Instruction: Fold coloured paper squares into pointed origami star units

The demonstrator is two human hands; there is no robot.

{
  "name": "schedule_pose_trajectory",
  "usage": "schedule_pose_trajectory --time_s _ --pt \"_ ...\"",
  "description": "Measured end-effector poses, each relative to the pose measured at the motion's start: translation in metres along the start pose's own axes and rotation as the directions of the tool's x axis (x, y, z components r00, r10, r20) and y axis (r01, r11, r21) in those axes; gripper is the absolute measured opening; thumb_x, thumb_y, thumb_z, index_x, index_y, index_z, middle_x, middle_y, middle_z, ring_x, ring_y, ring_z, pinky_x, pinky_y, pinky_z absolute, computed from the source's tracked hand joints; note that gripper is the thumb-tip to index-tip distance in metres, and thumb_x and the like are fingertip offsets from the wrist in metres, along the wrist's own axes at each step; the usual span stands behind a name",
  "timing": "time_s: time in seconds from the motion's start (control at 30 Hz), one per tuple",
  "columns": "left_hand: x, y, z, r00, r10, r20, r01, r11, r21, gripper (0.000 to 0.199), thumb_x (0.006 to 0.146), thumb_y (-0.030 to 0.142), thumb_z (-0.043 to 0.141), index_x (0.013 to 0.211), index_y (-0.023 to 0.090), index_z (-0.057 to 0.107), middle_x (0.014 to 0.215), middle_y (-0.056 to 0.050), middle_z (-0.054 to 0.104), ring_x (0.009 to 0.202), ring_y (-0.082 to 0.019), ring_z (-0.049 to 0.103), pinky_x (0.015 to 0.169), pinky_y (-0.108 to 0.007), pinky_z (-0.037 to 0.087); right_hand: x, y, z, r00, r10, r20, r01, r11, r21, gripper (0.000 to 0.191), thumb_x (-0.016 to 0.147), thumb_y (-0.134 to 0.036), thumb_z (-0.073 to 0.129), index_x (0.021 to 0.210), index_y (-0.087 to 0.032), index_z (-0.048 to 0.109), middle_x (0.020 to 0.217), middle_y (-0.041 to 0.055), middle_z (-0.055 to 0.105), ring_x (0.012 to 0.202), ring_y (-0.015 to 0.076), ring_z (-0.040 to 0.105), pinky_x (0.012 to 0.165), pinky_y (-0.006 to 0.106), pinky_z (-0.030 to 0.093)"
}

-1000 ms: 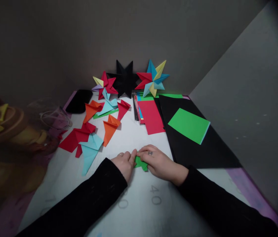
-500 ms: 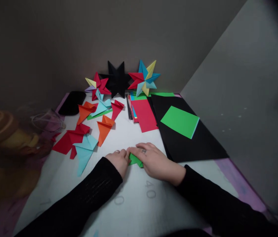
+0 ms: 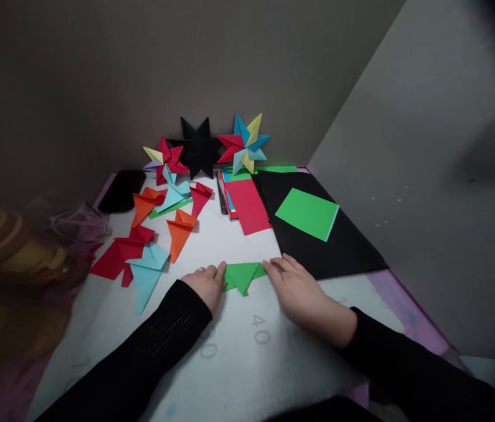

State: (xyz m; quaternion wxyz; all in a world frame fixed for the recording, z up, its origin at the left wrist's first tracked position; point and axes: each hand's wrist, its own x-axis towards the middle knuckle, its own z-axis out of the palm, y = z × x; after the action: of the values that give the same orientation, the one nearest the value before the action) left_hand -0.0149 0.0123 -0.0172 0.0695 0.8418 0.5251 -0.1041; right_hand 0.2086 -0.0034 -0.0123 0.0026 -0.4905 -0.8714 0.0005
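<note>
A folded green paper [image 3: 242, 275] lies flat on the white table sheet, with a triangular point toward me. My left hand [image 3: 207, 284] has its fingers closed on the paper's left end. At the right end, the fingertips of my right hand [image 3: 297, 290] touch the paper's corner, its fingers spread and the palm over the sheet. To the left lie folded pieces in light blue [image 3: 148, 269], red [image 3: 119, 255] and orange [image 3: 181, 231].
Paper stars, one black [image 3: 197, 146] and one multicoloured [image 3: 245, 143], lean on the wall. A black sheet [image 3: 352, 252] carries green squares [image 3: 307, 214]. Red paper [image 3: 247, 208] lies beside it. A dark phone-like object [image 3: 122, 191] and a blurred pot are at left.
My right hand has moved right, off the middle of the green paper to its right end, uncovering the folded shape. The view has shifted slightly.
</note>
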Motion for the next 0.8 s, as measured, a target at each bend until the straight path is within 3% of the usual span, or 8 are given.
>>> schedule_pose_trajectory --time_s 0.13,0.23,0.37,0.43,0.53,0.63,0.7,0.8 --pt "0.000 -0.007 0.010 0.983 0.042 -0.177 -0.071 0.984 -0.162 0.041 0.086 0.025 0.041 0.124 0.013 0.051 0.098 -0.013 0.058 0.087 -0.025 0.057 0.074 -0.036 0.047 0.002 0.007 -0.012 0.987 0.145 -0.073 -0.125 0.966 0.228 0.043 0.074 -0.005 0.041 0.117 -0.007 0.049 0.101 0.0155 0.063 0.100 0.0243 0.053 0.090 0.037 0.039" --pt "0.001 -0.010 0.016 0.951 0.008 -0.309 -0.104 0.949 -0.296 0.042 0.081 0.023 0.048 0.122 0.015 0.051 0.109 -0.012 0.054 0.094 -0.025 0.053 0.082 -0.036 0.045 0.010 0.006 -0.017 0.985 0.164 -0.053 -0.132 0.914 0.385 0.042 0.078 -0.014 0.046 0.120 -0.010 0.044 0.099 0.0123 0.062 0.099 0.0232 0.052 0.084 0.035 0.041" --pt "0.003 -0.010 0.018 0.957 -0.009 -0.291 -0.113 0.909 -0.402 0.059 0.075 0.023 0.052 0.132 0.013 0.038 0.109 -0.013 0.053 0.097 -0.026 0.051 0.084 -0.039 0.043 0.023 0.005 -0.011 0.991 0.130 0.011 -0.119 0.871 0.477 0.051 0.070 -0.013 0.058 0.119 -0.011 0.044 0.101 0.0116 0.059 0.095 0.0219 0.051 0.080 0.032 0.039" --pt "0.002 -0.010 0.016 0.966 -0.003 -0.257 -0.113 0.892 -0.438 0.058 0.069 0.026 0.058 0.125 0.014 0.045 0.102 -0.011 0.054 0.093 -0.026 0.052 0.083 -0.038 0.043 0.030 0.005 -0.007 0.994 0.099 0.050 -0.110 0.849 0.517 0.044 0.066 -0.009 0.059 0.109 -0.013 0.052 0.091 0.0077 0.058 0.086 0.0190 0.052 0.075 0.028 0.039" --pt "0.000 -0.009 0.012 0.970 0.018 -0.244 -0.135 0.871 -0.472 0.037 0.061 0.027 0.063 0.096 0.017 0.060 0.090 -0.007 0.055 0.086 -0.024 0.053 0.079 -0.036 0.042 0.039 0.008 -0.005 0.996 0.034 0.081 -0.072 0.843 0.533 0.021 0.063 -0.007 0.059 0.081 -0.016 0.059 0.078 0.0030 0.055 0.077 0.0168 0.050 0.068 0.025 0.038" --pt "-0.001 -0.010 0.010 0.957 -0.015 -0.288 -0.150 0.827 -0.542 0.013 0.066 0.027 0.055 0.074 0.018 0.058 0.078 -0.004 0.053 0.075 -0.019 0.053 0.070 -0.030 0.042 0.051 0.008 -0.013 1.000 -0.004 0.016 -0.006 0.829 0.560 0.013 0.063 -0.005 0.056 0.067 -0.017 0.055 0.075 0.0024 0.052 0.078 0.0168 0.049 0.069 0.026 0.038" --pt "0.000 -0.013 0.007 0.946 -0.125 -0.300 -0.112 0.741 -0.663 0.016 0.073 0.030 0.047 0.066 0.018 0.055 0.065 0.000 0.049 0.063 -0.014 0.050 0.061 -0.025 0.039 0.060 0.004 -0.021 0.986 0.096 -0.133 0.012 0.766 0.642 0.017 0.065 -0.006 0.056 0.077 -0.018 0.054 0.084 0.0035 0.052 0.083 0.0175 0.049 0.074 0.029 0.039" --pt "0.003 -0.022 0.004 0.873 -0.398 -0.281 -0.076 0.460 -0.885 0.030 0.078 0.041 0.043 0.062 0.018 0.053 0.052 0.004 0.044 0.052 -0.012 0.044 0.052 -0.023 0.035 0.074 -0.011 -0.028 0.875 0.407 -0.263 0.017 0.517 0.856 0.037 0.071 -0.020 0.060 0.105 -0.020 0.045 0.107 0.0078 0.049 0.091 0.0180 0.050 0.076 0.031 0.042"
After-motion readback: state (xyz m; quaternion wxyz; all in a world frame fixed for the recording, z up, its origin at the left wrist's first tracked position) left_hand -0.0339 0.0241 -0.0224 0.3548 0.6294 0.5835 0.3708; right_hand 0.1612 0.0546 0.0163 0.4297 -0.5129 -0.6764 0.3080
